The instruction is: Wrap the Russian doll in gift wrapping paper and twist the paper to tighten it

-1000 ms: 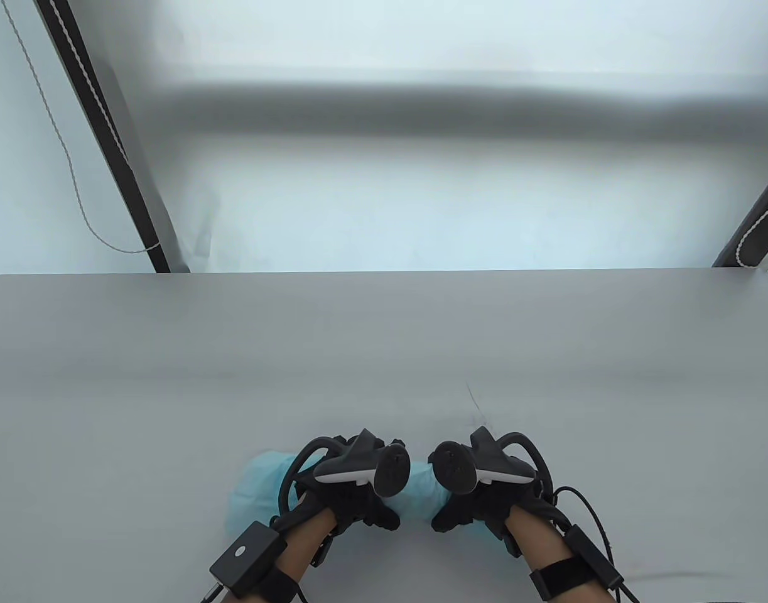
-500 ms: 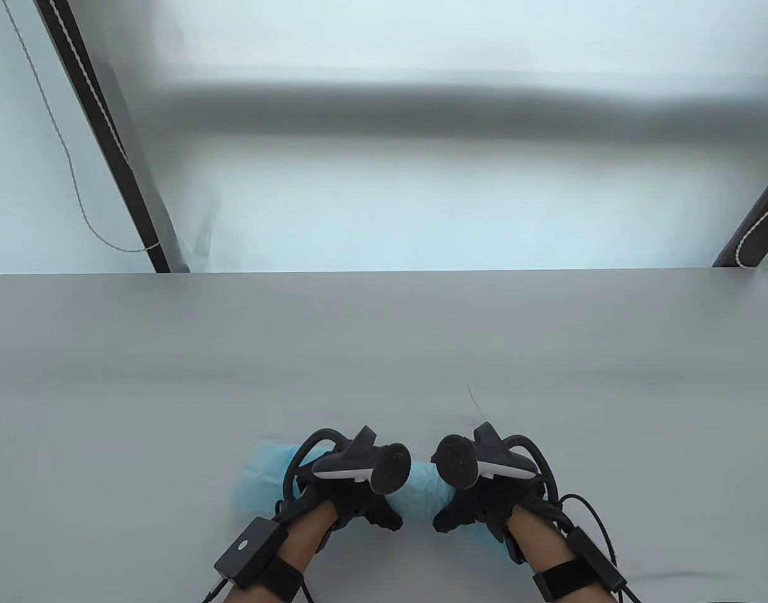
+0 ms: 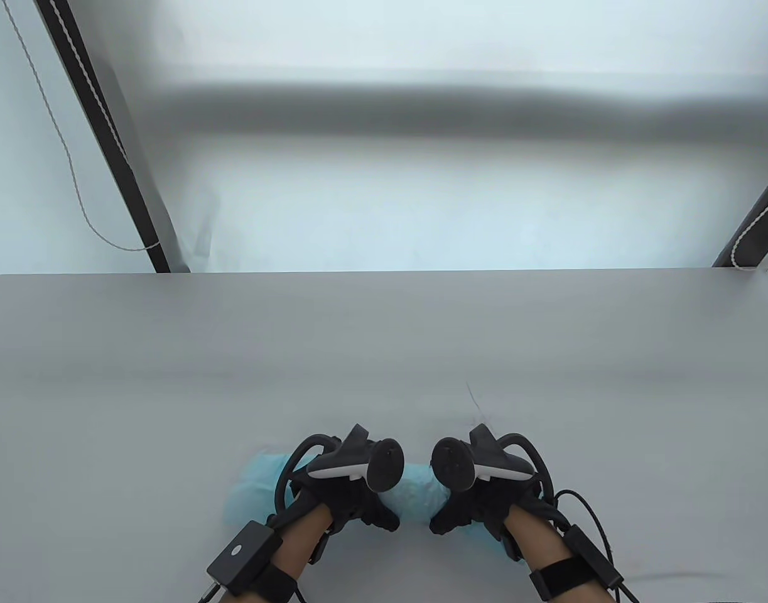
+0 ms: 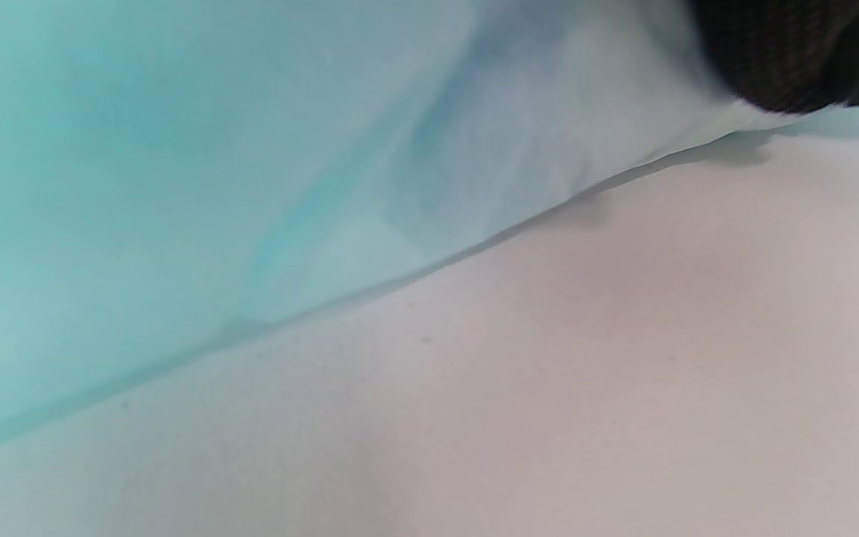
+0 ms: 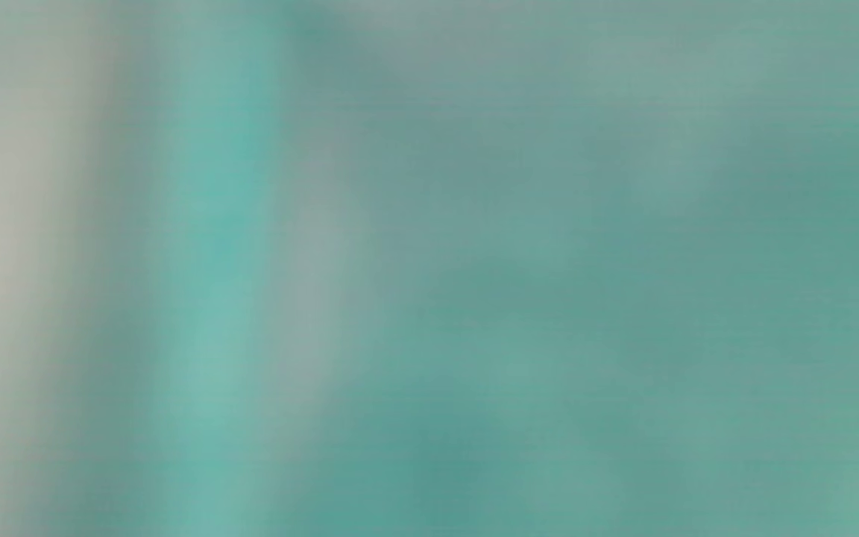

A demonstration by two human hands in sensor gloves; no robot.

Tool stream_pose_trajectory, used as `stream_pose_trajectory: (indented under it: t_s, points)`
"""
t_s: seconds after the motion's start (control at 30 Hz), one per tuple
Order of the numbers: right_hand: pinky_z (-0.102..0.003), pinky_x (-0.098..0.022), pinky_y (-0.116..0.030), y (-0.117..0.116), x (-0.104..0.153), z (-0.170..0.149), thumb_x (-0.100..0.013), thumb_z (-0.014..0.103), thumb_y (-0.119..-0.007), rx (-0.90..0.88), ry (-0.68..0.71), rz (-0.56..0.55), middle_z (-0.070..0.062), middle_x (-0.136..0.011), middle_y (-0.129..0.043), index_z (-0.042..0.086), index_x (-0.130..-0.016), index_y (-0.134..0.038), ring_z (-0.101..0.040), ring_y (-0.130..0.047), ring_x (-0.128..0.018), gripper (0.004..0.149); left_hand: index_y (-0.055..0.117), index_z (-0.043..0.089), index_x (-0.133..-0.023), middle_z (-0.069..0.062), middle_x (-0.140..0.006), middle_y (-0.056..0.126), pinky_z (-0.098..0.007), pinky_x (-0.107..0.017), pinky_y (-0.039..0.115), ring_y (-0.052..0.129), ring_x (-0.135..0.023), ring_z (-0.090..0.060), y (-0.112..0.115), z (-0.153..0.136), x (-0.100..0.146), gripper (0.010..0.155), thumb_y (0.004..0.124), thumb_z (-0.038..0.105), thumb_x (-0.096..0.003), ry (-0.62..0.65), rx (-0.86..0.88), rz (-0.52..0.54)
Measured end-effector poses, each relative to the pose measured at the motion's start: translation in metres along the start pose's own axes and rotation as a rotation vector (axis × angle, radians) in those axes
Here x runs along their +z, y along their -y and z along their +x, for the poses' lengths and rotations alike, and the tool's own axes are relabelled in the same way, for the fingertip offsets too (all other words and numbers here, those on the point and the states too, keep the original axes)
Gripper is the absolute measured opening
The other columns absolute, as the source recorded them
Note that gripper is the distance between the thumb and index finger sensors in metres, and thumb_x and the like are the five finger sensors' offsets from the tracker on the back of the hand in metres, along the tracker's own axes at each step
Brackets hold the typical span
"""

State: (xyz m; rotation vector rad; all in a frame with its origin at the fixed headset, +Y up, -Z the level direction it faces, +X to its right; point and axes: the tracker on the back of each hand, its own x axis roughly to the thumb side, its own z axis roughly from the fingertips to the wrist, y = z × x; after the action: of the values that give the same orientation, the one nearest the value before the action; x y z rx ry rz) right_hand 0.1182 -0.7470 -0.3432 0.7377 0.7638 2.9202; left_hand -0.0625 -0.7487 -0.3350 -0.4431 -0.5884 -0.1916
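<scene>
A light blue roll of wrapping paper (image 3: 412,497) lies crosswise near the table's front edge. The doll is hidden, with no part of it showing. My left hand (image 3: 358,510) grips the roll left of its middle, and the loose left end of the paper (image 3: 252,493) sticks out beyond it. My right hand (image 3: 464,510) grips the right part of the roll. In the left wrist view the paper (image 4: 176,149) lies on the table with one gloved fingertip (image 4: 787,52) on it. The right wrist view is filled by blurred teal paper (image 5: 549,298).
The grey table (image 3: 384,352) stretches wide beyond and beside the hands. Its far edge (image 3: 384,272) runs across the middle of the table view. Cables trail from both wrists at the bottom edge.
Both hands stay on the roll and shift only slightly. The left hand has tilted a little, and the paper's loose left end has sunk a bit lower and flatter.
</scene>
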Motion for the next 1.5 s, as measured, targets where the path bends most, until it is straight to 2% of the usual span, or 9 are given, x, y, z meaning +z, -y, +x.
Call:
stream_pose_trajectory:
  t_s: [0.13, 0.27, 0.43, 0.57, 0.67, 1.0, 1.13, 1.33, 1.5]
  points:
    - [-0.058, -0.069, -0.073, 0.001, 0.0, -0.007, -0.042, 0.072, -0.094, -0.085, -0.012, 0.047, -0.023, -0.101, -0.086, 0.005, -0.116, -0.06, -0.034, -0.095, -0.078, 0.105, 0.02, 0.019, -0.114, -0.019, -0.126, 0.034, -0.076, -0.075, 0.039, 0.046, -0.114, -0.05, 0.002, 0.007, -0.002, 0.115, 0.088, 0.069, -0.0363, 0.018, -0.094, 0.074]
    - [-0.059, -0.072, -0.07, 0.0, 0.005, -0.005, -0.04, 0.071, -0.093, -0.021, -0.019, -0.029, -0.021, -0.106, -0.083, 0.011, -0.118, -0.056, -0.035, -0.091, -0.085, 0.105, 0.035, 0.017, -0.113, -0.01, -0.117, 0.067, -0.068, -0.071, 0.059, 0.077, -0.101, -0.041, 0.0, 0.001, -0.004, 0.111, 0.09, 0.072, -0.0339, 0.063, -0.026, 0.105]
    - [-0.062, -0.078, -0.061, -0.001, 0.007, 0.004, -0.04, 0.065, -0.093, 0.178, 0.02, -0.168, -0.02, -0.118, -0.071, 0.014, -0.123, -0.042, -0.039, -0.08, -0.1, 0.109, 0.046, 0.014, -0.113, -0.011, -0.11, 0.079, -0.064, -0.067, 0.069, 0.089, -0.09, -0.039, -0.007, -0.01, -0.014, 0.111, 0.086, 0.079, -0.0333, 0.058, 0.11, -0.05]
    - [-0.06, -0.078, -0.063, -0.002, 0.006, 0.016, -0.04, 0.064, -0.093, 0.341, 0.03, -0.215, -0.018, -0.117, -0.071, 0.013, -0.122, -0.04, -0.036, -0.081, -0.099, 0.11, 0.048, 0.011, -0.113, -0.014, -0.108, 0.08, -0.064, -0.065, 0.068, 0.088, -0.087, -0.042, 0.001, -0.023, -0.013, 0.111, 0.086, 0.079, -0.0342, 0.071, 0.295, -0.108]
    - [-0.058, -0.075, -0.067, -0.002, 0.007, 0.013, -0.04, 0.067, -0.094, 0.286, 0.044, -0.217, -0.017, -0.11, -0.079, 0.014, -0.119, -0.049, -0.033, -0.086, -0.092, 0.105, 0.042, 0.014, -0.114, -0.013, -0.111, 0.074, -0.066, -0.068, 0.063, 0.082, -0.092, -0.041, 0.003, -0.019, -0.01, 0.111, 0.085, 0.078, -0.0351, 0.065, 0.249, -0.096]
    - [-0.057, -0.07, -0.072, 0.001, -0.001, -0.005, -0.042, 0.07, -0.095, -0.051, -0.029, 0.002, -0.022, -0.103, -0.085, 0.008, -0.116, -0.059, -0.034, -0.091, -0.082, 0.103, 0.021, 0.018, -0.114, -0.02, -0.127, 0.035, -0.074, -0.074, 0.044, 0.05, -0.111, -0.048, -0.004, 0.008, -0.004, 0.115, 0.089, 0.069, -0.0365, -0.022, -0.117, 0.053]
    - [-0.059, -0.072, -0.069, -0.001, 0.001, -0.008, -0.041, 0.069, -0.094, -0.049, -0.023, -0.037, -0.02, -0.106, -0.082, 0.011, -0.118, -0.056, -0.035, -0.088, -0.087, 0.104, 0.033, 0.018, -0.114, -0.012, -0.118, 0.064, -0.068, -0.072, 0.057, 0.073, -0.102, -0.044, -0.003, 0.004, -0.005, 0.112, 0.09, 0.073, -0.0339, 0.017, -0.087, 0.115]
    - [-0.062, -0.077, -0.063, -0.002, 0.004, 0.006, -0.041, 0.065, -0.092, 0.24, -0.049, -0.162, -0.021, -0.118, -0.07, 0.012, -0.123, -0.039, -0.039, -0.08, -0.099, 0.111, 0.047, 0.011, -0.113, -0.013, -0.107, 0.08, -0.063, -0.065, 0.07, 0.088, -0.088, -0.041, -0.008, -0.011, -0.013, 0.112, 0.084, 0.081, -0.0335, 0.003, 0.123, -0.073]
    - [-0.06, -0.076, -0.065, -0.002, 0.004, 0.011, -0.04, 0.064, -0.094, 0.27, -0.003, -0.2, -0.018, -0.113, -0.076, 0.013, -0.12, -0.044, -0.035, -0.084, -0.096, 0.107, 0.047, 0.011, -0.114, -0.014, -0.109, 0.078, -0.064, -0.065, 0.067, 0.085, -0.09, -0.042, -0.002, -0.02, -0.01, 0.112, 0.085, 0.08, -0.0337, 0.016, 0.216, -0.103]
